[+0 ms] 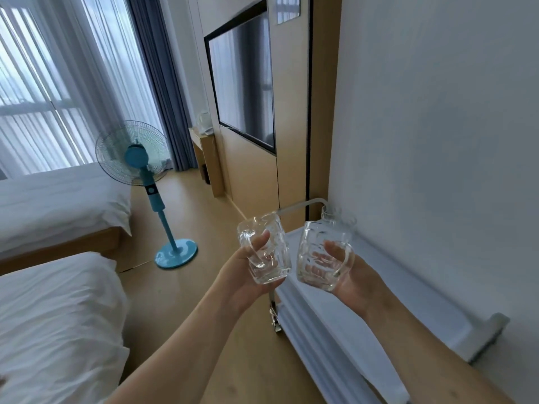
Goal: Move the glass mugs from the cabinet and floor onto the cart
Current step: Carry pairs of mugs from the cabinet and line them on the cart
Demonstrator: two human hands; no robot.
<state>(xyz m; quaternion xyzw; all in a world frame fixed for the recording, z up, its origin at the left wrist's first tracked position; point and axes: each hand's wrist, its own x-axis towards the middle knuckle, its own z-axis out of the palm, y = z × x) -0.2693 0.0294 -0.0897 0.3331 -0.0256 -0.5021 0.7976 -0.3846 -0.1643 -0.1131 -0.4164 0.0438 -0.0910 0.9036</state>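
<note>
Two glass mugs are in the air above the near end of the white cart [379, 290]: the left hand [248, 266] grips the left mug [265, 252] by its handle, and the right hand [347, 269] grips the right mug [320, 255] likewise. At about one o'clock from these, at least one mug on the cart [338, 218] already stands at its far end. The two held mugs are yet to be set down, and whether more wait elsewhere cannot be told.
</note>
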